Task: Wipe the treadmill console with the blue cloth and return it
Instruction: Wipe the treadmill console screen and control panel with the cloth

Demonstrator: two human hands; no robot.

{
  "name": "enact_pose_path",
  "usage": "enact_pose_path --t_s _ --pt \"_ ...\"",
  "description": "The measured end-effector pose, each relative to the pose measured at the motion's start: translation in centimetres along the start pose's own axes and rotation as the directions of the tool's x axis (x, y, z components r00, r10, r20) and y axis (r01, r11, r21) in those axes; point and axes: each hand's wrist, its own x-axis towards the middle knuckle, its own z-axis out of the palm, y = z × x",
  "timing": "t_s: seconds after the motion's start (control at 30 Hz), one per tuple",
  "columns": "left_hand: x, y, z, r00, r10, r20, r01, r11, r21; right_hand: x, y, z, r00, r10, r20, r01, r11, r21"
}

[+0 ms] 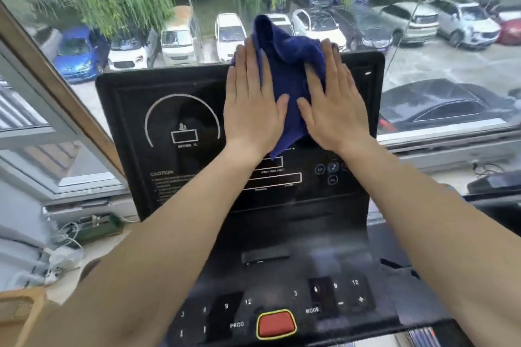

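Observation:
The black treadmill console (180, 121) fills the middle of the head view, its upright display panel facing me. A dark blue cloth (284, 65) lies bunched against the upper right part of that panel, one corner sticking up above the top edge. My left hand (251, 110) lies flat on the cloth's left side, fingers pointing up. My right hand (335, 104) presses flat on the cloth's right side. Both palms hold the cloth against the screen. The cloth's lower tip hangs between my wrists.
Below the display sits the keypad deck with a red stop button (276, 324) and number keys. A window behind shows parked cars. On the left sill lie cables and a green box (95, 229). Another dark machine edge (496, 186) is at right.

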Motion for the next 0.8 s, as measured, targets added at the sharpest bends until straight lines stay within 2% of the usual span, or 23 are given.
enact_pose_path --t_s 0.13,0.23,0.33,0.4,0.5,0.57,0.67,0.8 --pt "-2.4 5.0 1.9 0.987 0.141 0.073 -0.141 0.99 -0.011 -4.9 3.8 1.8 0.99 0.126 0.06 -0.131 0.989 0.073" --pt "-9.3 5.7 3.9 0.959 0.226 0.173 -0.221 0.974 -0.047 -11.3 3.0 4.4 0.986 0.089 0.142 -0.1 0.993 0.07" --pt "-11.6 5.0 4.6 0.959 0.188 0.211 -0.193 0.981 0.005 -13.9 2.4 5.8 0.984 -0.041 0.175 0.031 0.998 0.058" --pt "-8.0 5.3 3.3 0.983 0.114 0.144 -0.12 0.992 0.032 -10.5 3.3 4.9 0.99 -0.101 0.098 0.096 0.994 0.052" --pt "-1.1 6.9 1.2 0.998 0.002 0.056 -0.003 1.0 0.007 -3.7 5.1 2.3 0.999 -0.05 0.0 0.05 0.995 0.083" --pt "0.7 7.8 0.8 1.0 -0.013 0.022 0.013 1.0 -0.005 -2.4 5.6 1.6 0.999 -0.005 -0.038 0.01 0.993 0.115" --pt "-2.5 8.1 2.2 0.988 0.135 0.077 -0.135 0.991 0.004 -6.6 5.3 3.4 0.997 0.071 -0.013 -0.069 0.989 0.13" --pt "-12.6 7.6 5.2 0.916 0.34 0.211 -0.333 0.94 -0.072 -17.5 3.2 7.2 0.987 0.043 0.152 -0.055 0.996 0.075"
